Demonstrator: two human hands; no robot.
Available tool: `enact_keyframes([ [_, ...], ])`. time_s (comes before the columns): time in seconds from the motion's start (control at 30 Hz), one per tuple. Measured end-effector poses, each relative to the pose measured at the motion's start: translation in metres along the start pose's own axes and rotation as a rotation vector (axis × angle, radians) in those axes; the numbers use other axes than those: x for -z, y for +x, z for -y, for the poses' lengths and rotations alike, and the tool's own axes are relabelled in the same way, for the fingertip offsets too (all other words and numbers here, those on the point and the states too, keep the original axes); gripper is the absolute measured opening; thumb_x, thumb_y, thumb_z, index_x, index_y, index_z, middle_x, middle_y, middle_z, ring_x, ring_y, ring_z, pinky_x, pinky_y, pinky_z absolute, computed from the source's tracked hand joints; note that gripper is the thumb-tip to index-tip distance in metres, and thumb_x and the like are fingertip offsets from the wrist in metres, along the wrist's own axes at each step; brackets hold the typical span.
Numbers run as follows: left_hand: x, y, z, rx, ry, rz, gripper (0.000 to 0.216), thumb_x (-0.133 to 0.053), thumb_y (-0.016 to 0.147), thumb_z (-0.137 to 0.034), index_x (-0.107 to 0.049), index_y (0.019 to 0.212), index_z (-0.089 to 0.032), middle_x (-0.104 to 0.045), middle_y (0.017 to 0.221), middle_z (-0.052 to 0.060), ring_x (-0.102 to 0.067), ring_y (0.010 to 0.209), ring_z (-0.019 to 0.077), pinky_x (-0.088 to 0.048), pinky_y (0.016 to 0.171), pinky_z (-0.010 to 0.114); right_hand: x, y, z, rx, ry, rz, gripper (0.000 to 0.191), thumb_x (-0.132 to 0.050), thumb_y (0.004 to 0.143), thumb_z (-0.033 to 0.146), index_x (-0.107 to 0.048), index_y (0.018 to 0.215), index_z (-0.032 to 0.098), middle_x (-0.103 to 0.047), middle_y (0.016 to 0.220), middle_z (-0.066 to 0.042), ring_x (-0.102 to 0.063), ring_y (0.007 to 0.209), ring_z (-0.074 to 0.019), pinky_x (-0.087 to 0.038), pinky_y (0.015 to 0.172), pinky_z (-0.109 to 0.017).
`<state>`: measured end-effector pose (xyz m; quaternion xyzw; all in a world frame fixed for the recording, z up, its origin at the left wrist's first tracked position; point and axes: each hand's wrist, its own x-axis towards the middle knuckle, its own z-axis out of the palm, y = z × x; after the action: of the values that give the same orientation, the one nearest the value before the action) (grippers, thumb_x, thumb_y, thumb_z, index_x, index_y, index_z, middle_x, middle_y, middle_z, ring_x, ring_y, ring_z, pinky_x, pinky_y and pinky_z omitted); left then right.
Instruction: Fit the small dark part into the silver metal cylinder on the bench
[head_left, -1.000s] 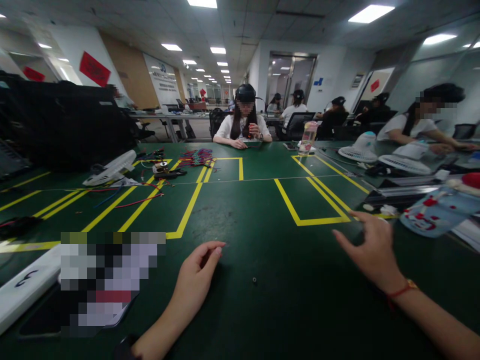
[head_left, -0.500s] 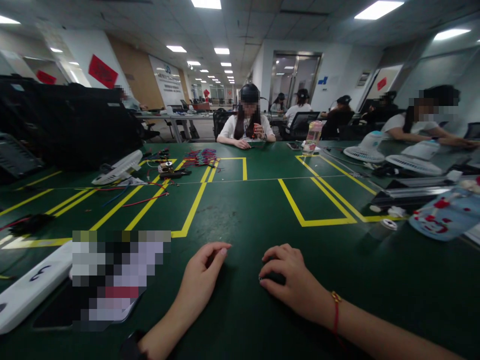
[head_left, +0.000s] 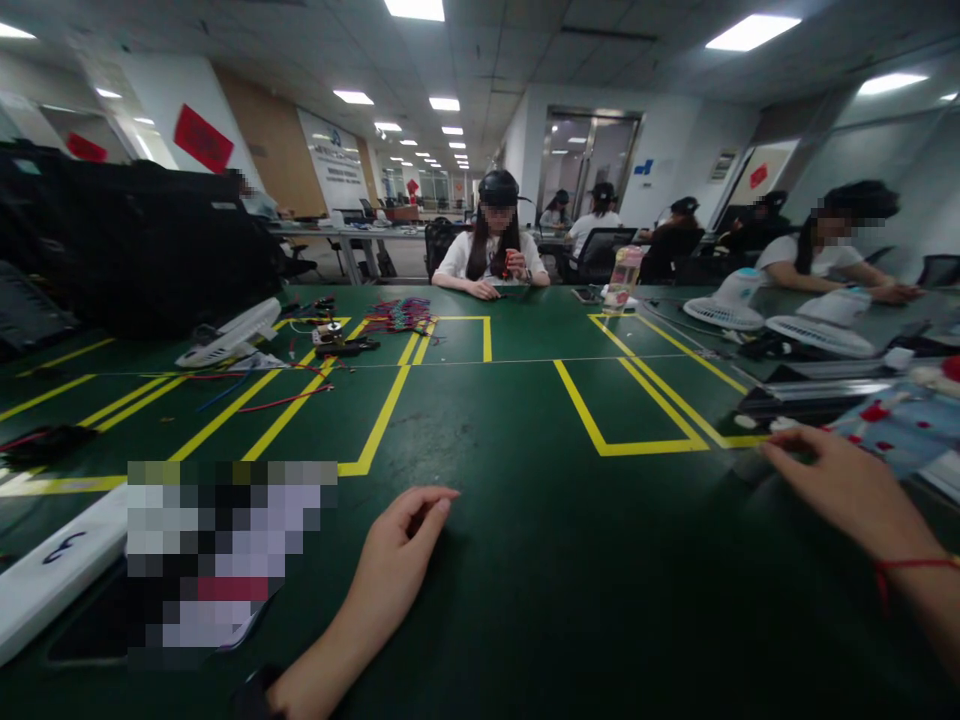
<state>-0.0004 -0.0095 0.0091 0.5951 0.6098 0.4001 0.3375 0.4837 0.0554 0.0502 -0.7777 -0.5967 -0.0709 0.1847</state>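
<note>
My left hand (head_left: 405,550) rests on its side on the green table (head_left: 570,590), loosely curled, thumb tip close to the fingertips, with nothing visible in it. At the right, my right hand (head_left: 840,485) is at a small clear jar (head_left: 748,466). Its thumb and fingers come together over where the jar's metal-looking lid was; the lid is hidden and the contact is slightly blurred. Just behind this hand stands a light blue container with red patterns (head_left: 892,425). Left of my left hand lie a white bar marked 3 (head_left: 64,565) and a blurred-out flat item (head_left: 247,550).
Yellow tape (head_left: 652,448) marks the table. White fans (head_left: 724,312) and metal rails (head_left: 817,385) lie at the right. Wires (head_left: 397,315) and another fan (head_left: 232,335) are at the left. A person (head_left: 491,240) sits opposite, near a pink-lidded bottle (head_left: 622,280).
My right hand has moved from the table's middle to the small jar at the right, covering its lid. My left hand stays in place. The view has shifted slightly.
</note>
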Motion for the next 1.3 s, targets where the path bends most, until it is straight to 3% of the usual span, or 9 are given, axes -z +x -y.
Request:
enact_keyframes([
  [0.07, 0.0, 0.0, 0.0, 0.008, -0.005, 0.002, 0.026, -0.05, 0.085, -0.04, -0.065, 0.096, -0.023, -0.066, 0.089, 0.001, -0.059, 0.079, 0.0195, -0.042, 0.07, 0.03, -0.003, 0.003, -0.018, -0.073, 0.001, 0.109, 0.034, -0.052, 0.071, 0.05, -0.065, 0.085, 0.022, -0.063, 0.08, -0.007, -0.059, 0.073, -0.0242, -0.043, 0.065, -0.035],
  [0.17, 0.0, 0.0, 0.001, 0.009, -0.011, 0.004, 0.026, -0.05, 0.085, -0.04, -0.065, 0.096, -0.022, -0.066, 0.089, 0.001, -0.059, 0.081, 0.0195, -0.042, 0.072, 0.03, -0.009, 0.005, -0.029, -0.119, 0.029, 0.092, 0.04, -0.05, 0.072, 0.055, -0.065, 0.091, 0.023, -0.064, 0.078, -0.006, -0.059, 0.071, -0.0237, -0.042, 0.065, -0.034],
  [0.33, 0.001, 0.0, 0.002, 0.017, -0.011, 0.014, 0.026, -0.05, 0.085, -0.041, -0.064, 0.097, -0.023, -0.065, 0.088, 0.001, -0.058, 0.079, 0.0189, -0.042, 0.071, 0.03, -0.013, 0.004, -0.025, -0.156, 0.065, 0.051, 0.037, -0.052, 0.073, 0.053, -0.064, 0.093, 0.023, -0.065, 0.09, -0.007, -0.058, 0.077, -0.0221, -0.04, 0.068, -0.032],
  [0.6, 0.001, 0.0, 0.002, 0.021, -0.005, 0.017, 0.026, -0.05, 0.085, -0.041, -0.064, 0.097, -0.023, -0.065, 0.087, 0.001, -0.058, 0.077, 0.0187, -0.041, 0.07, 0.029, -0.009, -0.002, -0.009, -0.223, 0.16, 0.009, 0.04, -0.053, 0.073, 0.053, -0.065, 0.098, 0.023, -0.064, 0.089, -0.008, -0.057, 0.079, -0.0204, -0.039, 0.07, -0.031],
  [0.7, 0.001, 0.0, 0.002, 0.024, -0.003, 0.018, 0.026, -0.05, 0.085, -0.041, -0.064, 0.097, -0.023, -0.065, 0.086, 0.0, -0.058, 0.077, 0.0185, -0.041, 0.069, 0.029, -0.012, -0.002, -0.011, -0.209, 0.148, 0.036, 0.042, -0.054, 0.072, 0.055, -0.066, 0.097, 0.024, -0.064, 0.085, -0.007, -0.057, 0.077, -0.0213, -0.04, 0.069, -0.032],
  [0.87, 0.0, 0.0, 0.001, 0.014, -0.019, 0.013, 0.025, -0.05, 0.085, -0.04, -0.064, 0.096, -0.023, -0.065, 0.089, 0.0, -0.058, 0.08, 0.0187, -0.042, 0.072, 0.03, -0.013, -0.002, -0.015, -0.226, 0.21, -0.033, 0.041, -0.054, 0.071, 0.052, -0.066, 0.095, 0.021, -0.065, 0.089, -0.008, -0.058, 0.078, -0.0225, -0.041, 0.068, -0.033],
  [1.3, 0.001, 0.0, 0.003, -0.008, 0.001, 0.008, 0.025, -0.05, 0.084, -0.04, -0.066, 0.096, -0.024, -0.066, 0.091, 0.001, -0.059, 0.08, 0.0189, -0.043, 0.071, 0.029, -0.019, 0.004, -0.03, -0.24, 0.228, 0.014, 0.044, -0.06, 0.063, 0.056, -0.067, 0.091, 0.023, -0.065, 0.091, -0.005, -0.058, 0.084, -0.0234, -0.042, 0.071, -0.034],
])
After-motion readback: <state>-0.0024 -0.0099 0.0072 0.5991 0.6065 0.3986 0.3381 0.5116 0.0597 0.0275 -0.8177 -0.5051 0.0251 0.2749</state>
